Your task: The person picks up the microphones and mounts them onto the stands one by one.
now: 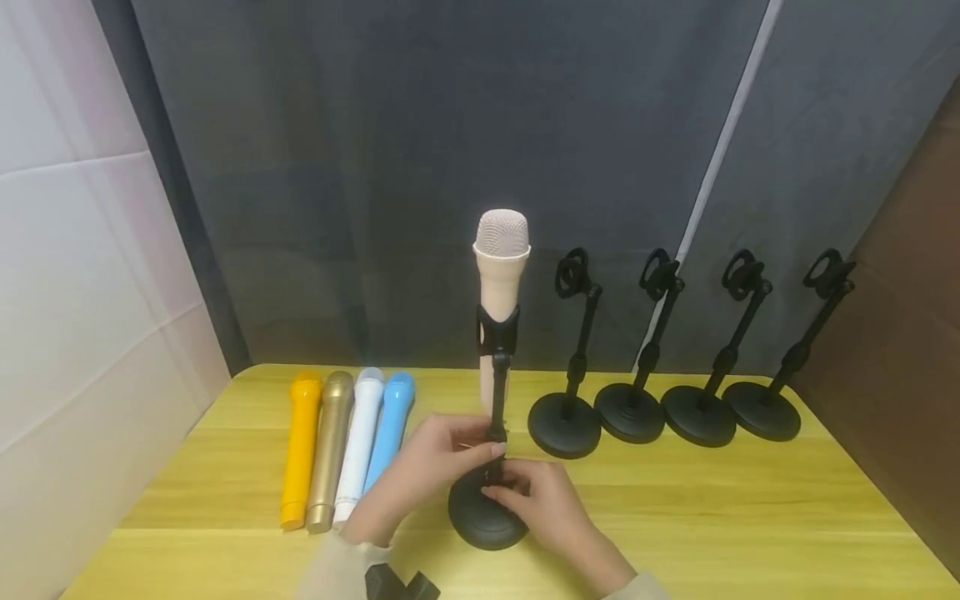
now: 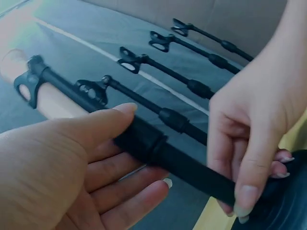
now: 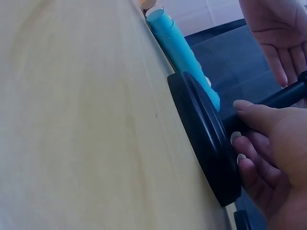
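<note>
Hanging behind table (image 1: 712, 517) (yellow-topped): grey cloth (image 1: 420, 125)

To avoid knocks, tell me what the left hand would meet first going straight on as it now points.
The left hand would likely meet the pole of the near black stand first: it crosses at the thumb, though any gap is hard to judge.

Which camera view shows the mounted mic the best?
The head view: the mounted mic shows its grille and much of its body, partly behind its stand. The left wrist view shows only a pale, blurred part; the right wrist view, none.
</note>
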`<state>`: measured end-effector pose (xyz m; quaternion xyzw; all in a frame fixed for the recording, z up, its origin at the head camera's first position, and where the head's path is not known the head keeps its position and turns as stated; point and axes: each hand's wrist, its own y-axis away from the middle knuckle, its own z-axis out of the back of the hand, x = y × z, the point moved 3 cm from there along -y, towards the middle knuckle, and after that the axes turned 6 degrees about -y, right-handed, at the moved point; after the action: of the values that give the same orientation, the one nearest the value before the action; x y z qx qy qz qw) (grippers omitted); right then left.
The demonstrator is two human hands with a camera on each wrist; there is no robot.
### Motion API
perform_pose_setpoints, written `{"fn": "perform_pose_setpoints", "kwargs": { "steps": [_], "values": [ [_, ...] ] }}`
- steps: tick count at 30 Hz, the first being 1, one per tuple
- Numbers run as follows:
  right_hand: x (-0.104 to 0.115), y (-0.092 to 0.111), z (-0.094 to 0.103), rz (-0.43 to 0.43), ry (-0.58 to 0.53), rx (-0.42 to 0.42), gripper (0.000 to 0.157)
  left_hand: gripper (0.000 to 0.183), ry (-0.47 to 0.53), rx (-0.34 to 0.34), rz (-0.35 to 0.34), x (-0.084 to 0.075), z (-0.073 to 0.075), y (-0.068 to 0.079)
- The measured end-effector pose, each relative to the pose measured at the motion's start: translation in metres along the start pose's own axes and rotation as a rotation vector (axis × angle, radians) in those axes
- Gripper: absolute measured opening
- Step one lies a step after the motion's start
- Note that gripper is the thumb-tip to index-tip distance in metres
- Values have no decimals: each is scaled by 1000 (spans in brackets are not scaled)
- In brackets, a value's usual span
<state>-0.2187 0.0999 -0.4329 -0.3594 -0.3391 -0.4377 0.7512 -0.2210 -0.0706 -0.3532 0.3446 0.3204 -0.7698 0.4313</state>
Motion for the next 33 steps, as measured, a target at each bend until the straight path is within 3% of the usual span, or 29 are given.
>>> {"fn": "perform_pose_setpoints", "kwargs": {
  "steps": [5,10,20,33],
  "values": [
    [6,1,1,27,83,-30,10,24,-60,-10,-67,-6,-3,-1],
    [8,2,-1,66,137,-45,11,25,-57,-22,-35,-5,-4,-1],
    [5,2,-3,92,128,-55,12,36,19,-37,44,1,-7,1],
    [7,3,-4,106,168,-78,9,35,-2,-106,19,1,-8,2]
  ]
}}
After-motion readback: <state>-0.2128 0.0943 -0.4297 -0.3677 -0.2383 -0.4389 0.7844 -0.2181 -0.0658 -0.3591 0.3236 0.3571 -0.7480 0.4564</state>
